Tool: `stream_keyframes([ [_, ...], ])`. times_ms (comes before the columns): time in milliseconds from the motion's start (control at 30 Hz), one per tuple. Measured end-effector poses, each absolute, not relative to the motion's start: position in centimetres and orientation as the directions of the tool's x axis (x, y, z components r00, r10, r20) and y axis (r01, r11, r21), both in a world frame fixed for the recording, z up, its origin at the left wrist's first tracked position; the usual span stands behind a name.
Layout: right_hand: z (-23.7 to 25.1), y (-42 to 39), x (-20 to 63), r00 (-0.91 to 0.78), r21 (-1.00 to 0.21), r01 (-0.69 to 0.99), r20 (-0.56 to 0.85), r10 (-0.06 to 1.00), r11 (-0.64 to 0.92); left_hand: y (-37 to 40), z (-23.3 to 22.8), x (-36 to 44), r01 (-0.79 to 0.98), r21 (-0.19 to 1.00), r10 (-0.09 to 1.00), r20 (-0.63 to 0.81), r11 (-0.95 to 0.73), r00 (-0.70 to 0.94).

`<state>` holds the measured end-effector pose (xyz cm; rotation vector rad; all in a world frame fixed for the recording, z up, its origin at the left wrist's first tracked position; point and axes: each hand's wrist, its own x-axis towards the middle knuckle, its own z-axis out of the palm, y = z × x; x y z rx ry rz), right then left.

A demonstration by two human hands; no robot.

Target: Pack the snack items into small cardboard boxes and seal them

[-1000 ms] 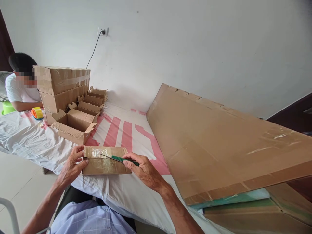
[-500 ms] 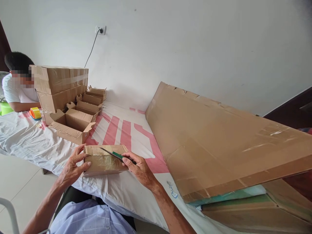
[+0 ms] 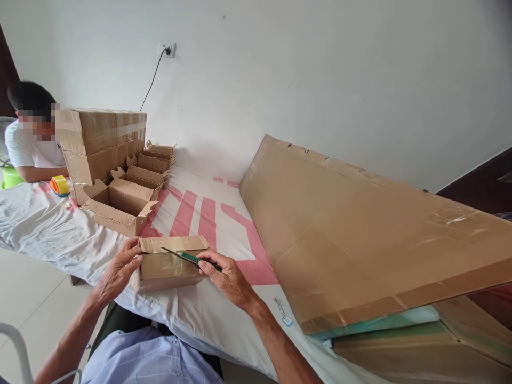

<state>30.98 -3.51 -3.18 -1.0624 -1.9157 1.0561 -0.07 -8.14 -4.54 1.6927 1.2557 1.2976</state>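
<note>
Head view: my left hand [image 3: 118, 269] grips the taped box [image 3: 170, 263]; my right hand [image 3: 224, 276] pinches the green-handled knife [image 3: 188, 258] on it.

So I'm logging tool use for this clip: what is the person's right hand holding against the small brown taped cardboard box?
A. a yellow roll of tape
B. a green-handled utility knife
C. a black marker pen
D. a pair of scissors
B: the right hand grips a green-handled utility knife, its thin blade lying across the top of the small brown taped cardboard box, which the left hand steadies.
</note>
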Motion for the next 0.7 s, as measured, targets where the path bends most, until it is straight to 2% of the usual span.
stream_keyframes([
  [267, -1.4, -3.0, 30.7, -0.52, -0.841, 0.376, 0.156, 0.84, 0.389, -8.6, -5.3, -0.2, 0.323, 0.922, 0.977, 0.211, -0.212, 0.037],
  [500, 1.3, -2.4, 30.5, -0.629, -0.776, 0.414, 0.134, 0.766, 0.476, -8.7, -5.2, -0.3, 0.355, 0.911, 0.977, 0.205, -0.209, 0.05],
  [700, 3.1, -2.2, 29.9, -0.652, -0.69, 0.461, 0.163, 0.74, 0.558, -9.0, -4.8, -0.1, 0.384, 0.894, 0.973, 0.222, -0.231, 0.068],
])
